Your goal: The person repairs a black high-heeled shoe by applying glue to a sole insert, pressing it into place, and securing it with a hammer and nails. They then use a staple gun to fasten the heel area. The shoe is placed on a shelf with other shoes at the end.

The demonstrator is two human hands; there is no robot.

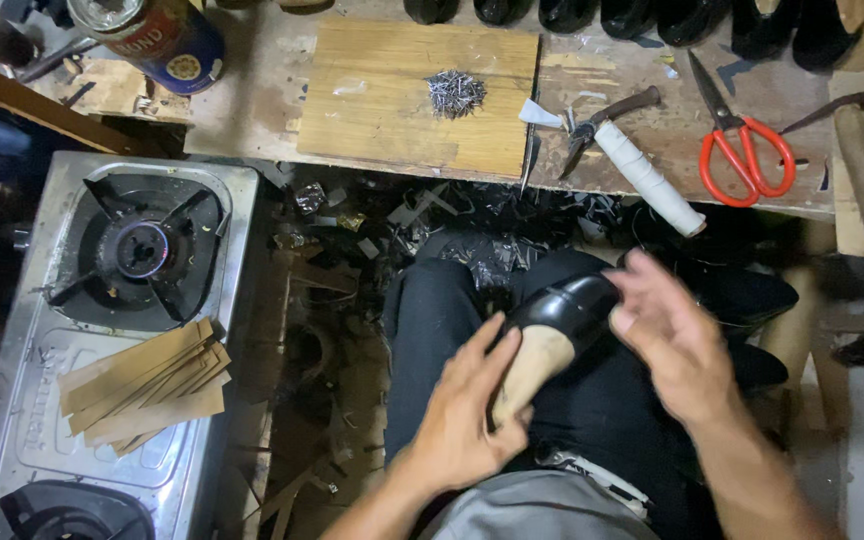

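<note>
Left hand (462,410) has its grip closed around the pale wooden heel end of a shoe last (542,355), which lies over the person's lap, above dark trousers (592,400). A glossy black shoe upper (572,305) covers the toe end of the last. Right hand (667,335) is blurred; its fingers are spread apart, the fingertips touching or just beside the black upper, holding nothing firmly. On the wooden surface (252,110) beyond the knees: a board (382,100) carrying a small heap of nails (455,93), pincers (602,120), a white-wrapped handle (647,178), red-handled scissors (742,135). To the left, a steel gas stove (42,420) carries tan strips (147,385). Black offcuts (432,215) litter the floor.
</note>
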